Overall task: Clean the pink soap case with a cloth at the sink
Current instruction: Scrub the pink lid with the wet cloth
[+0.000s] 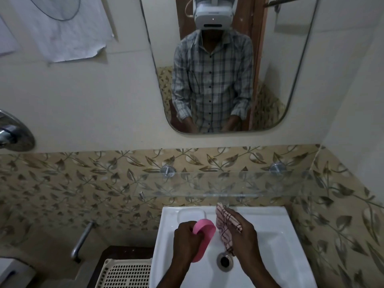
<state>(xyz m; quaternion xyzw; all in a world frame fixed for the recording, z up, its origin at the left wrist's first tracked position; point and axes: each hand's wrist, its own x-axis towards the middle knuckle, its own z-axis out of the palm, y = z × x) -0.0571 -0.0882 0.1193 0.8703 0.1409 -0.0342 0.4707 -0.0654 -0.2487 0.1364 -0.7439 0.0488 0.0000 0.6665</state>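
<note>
Head view: the left hand (188, 239) is gripping the oval pink plastic soap case (202, 235), tilted on edge over the white ceramic sink (270, 231). The right hand (244, 231) is clutching a pink checked cloth (225, 225) just beside the case, above the metal drain (224, 261). A clear glass shelf (228, 183) and a rounded wall mirror (280, 69) are hanging above, on leaf-patterned tiles (72, 183).

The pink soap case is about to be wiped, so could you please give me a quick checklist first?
1. Pink soap case gripped in left hand: ok.
2. Cloth held in right hand: ok.
3. Case and cloth over the sink: ok.
4. Cloth touching case: not ok, a gap shows.
5. Drain open: ok.
6. Case's inside dirty: cannot tell.
</note>
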